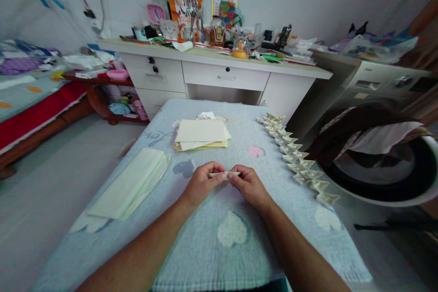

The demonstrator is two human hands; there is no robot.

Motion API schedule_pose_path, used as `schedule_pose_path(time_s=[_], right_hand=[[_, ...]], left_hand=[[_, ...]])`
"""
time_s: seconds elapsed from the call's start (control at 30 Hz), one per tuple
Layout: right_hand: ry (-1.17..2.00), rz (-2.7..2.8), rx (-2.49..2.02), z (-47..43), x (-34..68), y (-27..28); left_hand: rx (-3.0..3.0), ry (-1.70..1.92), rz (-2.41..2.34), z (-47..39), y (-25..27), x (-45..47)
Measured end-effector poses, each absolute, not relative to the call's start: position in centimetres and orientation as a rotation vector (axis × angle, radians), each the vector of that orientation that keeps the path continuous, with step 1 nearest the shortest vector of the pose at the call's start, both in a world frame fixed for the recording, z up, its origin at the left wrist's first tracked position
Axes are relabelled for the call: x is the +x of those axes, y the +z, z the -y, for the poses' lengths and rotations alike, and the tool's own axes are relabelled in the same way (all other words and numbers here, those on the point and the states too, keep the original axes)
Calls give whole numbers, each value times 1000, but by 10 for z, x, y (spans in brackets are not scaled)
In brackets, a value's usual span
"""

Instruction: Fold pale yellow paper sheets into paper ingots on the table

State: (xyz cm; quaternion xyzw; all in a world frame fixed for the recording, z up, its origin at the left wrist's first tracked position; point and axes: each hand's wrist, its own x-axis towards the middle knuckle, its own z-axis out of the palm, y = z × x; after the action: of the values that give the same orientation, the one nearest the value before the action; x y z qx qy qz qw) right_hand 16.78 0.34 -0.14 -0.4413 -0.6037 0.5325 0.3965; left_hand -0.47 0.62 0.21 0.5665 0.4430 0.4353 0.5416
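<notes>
left hand (201,183) and right hand (250,185) pinch a small folded paper piece (234,173) at the frame's center, above the cloth-covered tabletop (260,246). folding seems in hand, though the grip hides most creases; the next move likely calls for even pressure along the edge.

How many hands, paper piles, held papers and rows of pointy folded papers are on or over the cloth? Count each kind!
Hands: 2, left hand and right hand
Paper piles: 2, cream pile and long pale pile
Held paper: 1
Row of folded papers: 1
Total: 6
</notes>
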Motion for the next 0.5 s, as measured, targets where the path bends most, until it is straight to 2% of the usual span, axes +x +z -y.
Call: schedule_pose_path(time_s=[0.2,0.5], right_hand=[[1328,1567,-1114,-3,167,0],[1199,1622,-1199,-4,169,-1]], left_hand=[[1455,1040,-1193,-7,3,-5],[1315,978,-1146,-9,1,-5]])
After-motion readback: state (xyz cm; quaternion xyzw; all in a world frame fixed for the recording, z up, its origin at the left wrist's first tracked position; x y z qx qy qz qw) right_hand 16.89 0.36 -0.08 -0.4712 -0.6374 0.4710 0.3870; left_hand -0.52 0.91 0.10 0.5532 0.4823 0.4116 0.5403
